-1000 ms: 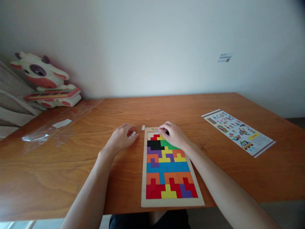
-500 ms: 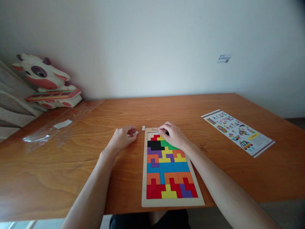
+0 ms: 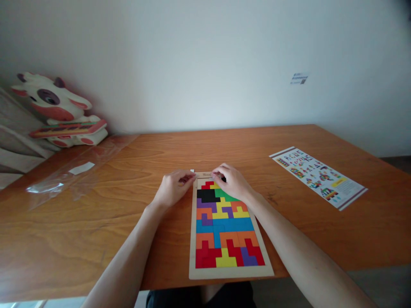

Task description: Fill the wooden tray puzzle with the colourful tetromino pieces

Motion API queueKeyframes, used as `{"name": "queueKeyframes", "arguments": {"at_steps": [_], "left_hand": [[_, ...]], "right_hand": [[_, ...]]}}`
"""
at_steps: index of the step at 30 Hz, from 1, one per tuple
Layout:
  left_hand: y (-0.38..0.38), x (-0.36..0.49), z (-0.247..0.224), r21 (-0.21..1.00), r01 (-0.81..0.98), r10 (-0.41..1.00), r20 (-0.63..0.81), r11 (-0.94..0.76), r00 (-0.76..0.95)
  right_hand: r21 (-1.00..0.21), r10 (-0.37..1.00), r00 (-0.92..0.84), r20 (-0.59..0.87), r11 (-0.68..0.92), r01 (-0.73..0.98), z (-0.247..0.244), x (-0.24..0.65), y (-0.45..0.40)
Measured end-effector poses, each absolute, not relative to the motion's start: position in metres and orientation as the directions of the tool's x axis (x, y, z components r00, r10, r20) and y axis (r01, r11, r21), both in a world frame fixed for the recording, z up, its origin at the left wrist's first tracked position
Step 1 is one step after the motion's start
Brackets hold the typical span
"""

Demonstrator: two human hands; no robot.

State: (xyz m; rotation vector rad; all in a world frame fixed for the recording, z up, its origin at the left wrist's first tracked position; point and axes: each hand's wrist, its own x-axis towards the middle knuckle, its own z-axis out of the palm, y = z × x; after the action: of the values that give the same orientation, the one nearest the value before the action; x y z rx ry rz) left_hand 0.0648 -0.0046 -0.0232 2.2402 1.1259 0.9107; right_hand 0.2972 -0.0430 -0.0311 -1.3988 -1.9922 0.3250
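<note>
Running lengthwise toward the wall [image 3: 205,77], the puzzle board [image 3: 231,273] on the desk [image 3: 321,222] is reached at its far end by the left hand [image 3: 173,187], nearer the white slip [image 3: 192,170], and the right hand [image 3: 235,184]; both are curled; whether anything is gripped cannot be told.

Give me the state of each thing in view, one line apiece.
Puzzle tray: lying flat, mostly filled, bare at its far left corner
Left hand: curled at the tray's far left corner
Right hand: bent over the tray's far end
White piece: partly hidden behind the left hand
Printed sheet: unfolded, flat
Plastic wrap: rumpled, lying loose
Cow toy: upright
Wall label: stuck on
</note>
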Motion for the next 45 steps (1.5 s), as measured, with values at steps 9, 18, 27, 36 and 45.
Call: {"name": "queueKeyframes", "arguments": {"at_steps": [9, 18, 27, 36, 45], "left_hand": [[-0.008, 0.075, -0.024, 0.573, 0.571, 0.800, 0.312, -0.589, 0.513], [-0.007, 0.073, -0.023, 0.571, 0.584, 0.806, 0.281, -0.577, 0.521], [-0.008, 0.073, -0.027, 0.514, 0.596, 0.777, 0.279, -0.617, 0.564], [-0.007, 0.074, -0.032, 0.331, 0.569, 0.659, 0.384, -0.752, 0.647], [-0.006, 0.075, -0.030, 0.387, 0.584, 0.700, 0.370, -0.714, 0.611]], "right_hand": [[-0.481, 0.879, -0.251, 0.406, 0.439, 0.759, -0.024, 0.292, -0.048], [-0.489, 0.874, -0.255, 0.414, 0.450, 0.747, -0.026, 0.293, -0.047], [-0.485, 0.867, -0.258, 0.427, 0.460, 0.744, -0.028, 0.294, -0.047], [-0.479, 0.861, -0.257, 0.438, 0.466, 0.744, -0.030, 0.293, -0.046], [-0.471, 0.869, -0.260, 0.420, 0.454, 0.757, -0.028, 0.294, -0.048]]}}
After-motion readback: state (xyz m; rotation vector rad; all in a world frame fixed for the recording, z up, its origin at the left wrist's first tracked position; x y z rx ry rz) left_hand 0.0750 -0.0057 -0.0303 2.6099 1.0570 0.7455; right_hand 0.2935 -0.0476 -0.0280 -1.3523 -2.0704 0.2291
